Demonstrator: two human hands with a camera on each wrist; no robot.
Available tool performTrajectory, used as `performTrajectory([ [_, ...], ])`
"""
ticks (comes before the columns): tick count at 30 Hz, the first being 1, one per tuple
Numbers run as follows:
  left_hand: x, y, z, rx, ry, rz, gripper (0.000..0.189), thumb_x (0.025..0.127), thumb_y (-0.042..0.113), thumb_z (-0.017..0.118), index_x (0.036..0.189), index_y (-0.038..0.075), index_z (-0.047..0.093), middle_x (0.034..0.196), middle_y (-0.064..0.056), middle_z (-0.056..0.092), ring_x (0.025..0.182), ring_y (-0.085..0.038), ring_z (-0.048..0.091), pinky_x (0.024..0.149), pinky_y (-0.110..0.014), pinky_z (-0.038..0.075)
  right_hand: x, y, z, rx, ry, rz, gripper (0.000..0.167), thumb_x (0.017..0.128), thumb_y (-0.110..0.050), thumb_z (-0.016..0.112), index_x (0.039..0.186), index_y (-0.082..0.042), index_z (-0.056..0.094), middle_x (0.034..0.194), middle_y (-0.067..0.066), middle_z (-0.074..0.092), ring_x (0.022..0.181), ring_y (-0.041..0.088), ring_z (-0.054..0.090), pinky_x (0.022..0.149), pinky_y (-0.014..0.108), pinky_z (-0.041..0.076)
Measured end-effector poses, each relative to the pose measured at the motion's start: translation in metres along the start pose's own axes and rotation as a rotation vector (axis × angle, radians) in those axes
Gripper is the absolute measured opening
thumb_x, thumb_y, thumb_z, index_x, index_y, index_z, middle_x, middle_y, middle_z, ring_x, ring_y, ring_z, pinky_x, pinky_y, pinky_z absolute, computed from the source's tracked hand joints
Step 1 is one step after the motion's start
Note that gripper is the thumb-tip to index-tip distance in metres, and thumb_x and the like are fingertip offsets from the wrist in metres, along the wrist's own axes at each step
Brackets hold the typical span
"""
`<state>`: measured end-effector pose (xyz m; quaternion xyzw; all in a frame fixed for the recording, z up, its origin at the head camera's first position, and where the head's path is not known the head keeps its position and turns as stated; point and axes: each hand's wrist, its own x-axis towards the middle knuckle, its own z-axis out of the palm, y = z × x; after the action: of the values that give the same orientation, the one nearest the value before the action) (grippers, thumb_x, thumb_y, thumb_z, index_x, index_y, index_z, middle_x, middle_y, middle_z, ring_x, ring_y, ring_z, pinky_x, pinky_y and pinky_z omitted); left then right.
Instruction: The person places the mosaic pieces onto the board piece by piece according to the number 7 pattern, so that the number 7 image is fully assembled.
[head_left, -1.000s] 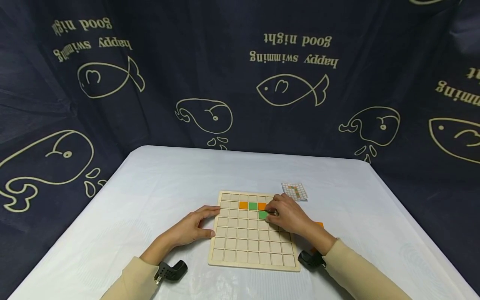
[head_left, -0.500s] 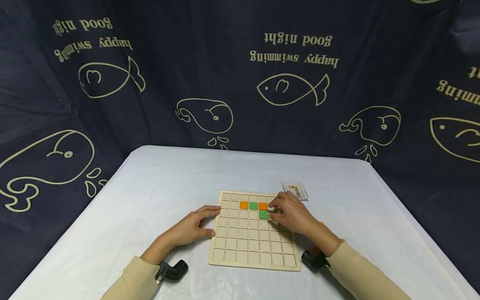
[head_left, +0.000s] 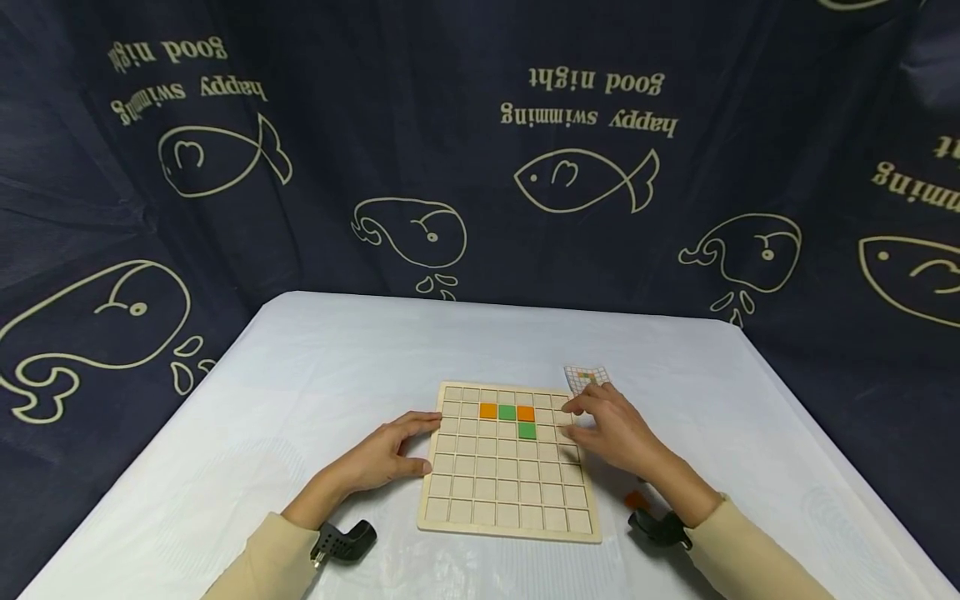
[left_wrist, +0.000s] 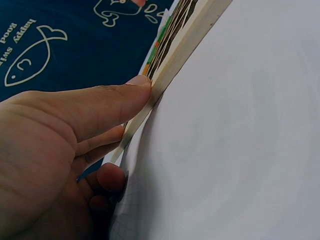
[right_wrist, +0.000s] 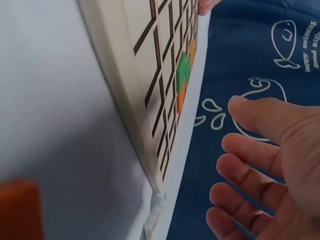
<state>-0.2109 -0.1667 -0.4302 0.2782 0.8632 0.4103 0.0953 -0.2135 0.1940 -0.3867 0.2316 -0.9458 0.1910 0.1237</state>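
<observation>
A square wooden grid board (head_left: pixel 506 490) lies on the white table. In its upper part are an orange tile (head_left: pixel 488 411), a green tile (head_left: pixel 507 412) and another orange tile (head_left: pixel 526 413) in a row. A second green tile (head_left: pixel 527 431) sits just below the right-hand orange one. My left hand (head_left: pixel 382 454) rests against the board's left edge; the left wrist view shows the thumb (left_wrist: pixel 127 97) touching that edge. Over the board's right edge is my right hand (head_left: pixel 618 429), fingers loosely bent. In the right wrist view nothing is between its thumb and fingers (right_wrist: pixel 250 175).
Behind the right hand, a small printed grid card (head_left: pixel 585 377) lies partly hidden. An orange piece (head_left: pixel 637 500) lies on the table to the right of the board, near the black right wrist camera (head_left: pixel 660 528). A dark blue patterned cloth (head_left: pixel 480 125) hangs behind the table.
My right hand has moved right, away from the tiles to the board's right edge, now covering part of the card. The left hand and the tiles have stayed in place.
</observation>
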Motion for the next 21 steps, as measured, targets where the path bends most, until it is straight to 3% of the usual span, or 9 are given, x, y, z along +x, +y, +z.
performTrajectory([
  [5, 0.000, 0.000, 0.000, 0.000, 0.001, -0.003, 0.065, 0.084, 0.025, 0.071, 0.141, 0.009, 0.045, 0.151, -0.001, 0.035, 0.143, -0.028, 0.027, 0.110, -0.053, 0.027, -0.011, 0.008, -0.007, -0.033, 0.020, 0.026, 0.025, 0.078, -0.022, 0.076, 0.099, -0.011, 0.071, 0.088, -0.003, 0.059, 0.090, 0.020, 0.055, 0.082, 0.044, 0.047],
  [12, 0.000, -0.002, 0.002, 0.010, 0.011, 0.006, 0.063, 0.084, 0.024, 0.071, 0.140, 0.008, 0.046, 0.151, -0.004, 0.036, 0.142, -0.033, 0.027, 0.110, -0.064, 0.016, -0.029, 0.020, -0.013, -0.042, 0.030, 0.060, 0.024, 0.076, -0.020, 0.078, 0.098, -0.011, 0.072, 0.086, -0.002, 0.060, 0.082, 0.014, 0.048, 0.066, 0.029, 0.041],
  [21, 0.001, 0.000, 0.002, 0.026, 0.023, 0.003, 0.062, 0.083, 0.023, 0.071, 0.139, 0.008, 0.047, 0.150, -0.003, 0.038, 0.141, -0.032, 0.029, 0.108, -0.067, 0.013, -0.044, 0.028, -0.018, -0.030, 0.005, 0.153, 0.022, 0.077, -0.022, 0.077, 0.096, -0.013, 0.072, 0.085, -0.002, 0.059, 0.081, 0.015, 0.047, 0.065, 0.025, 0.041],
])
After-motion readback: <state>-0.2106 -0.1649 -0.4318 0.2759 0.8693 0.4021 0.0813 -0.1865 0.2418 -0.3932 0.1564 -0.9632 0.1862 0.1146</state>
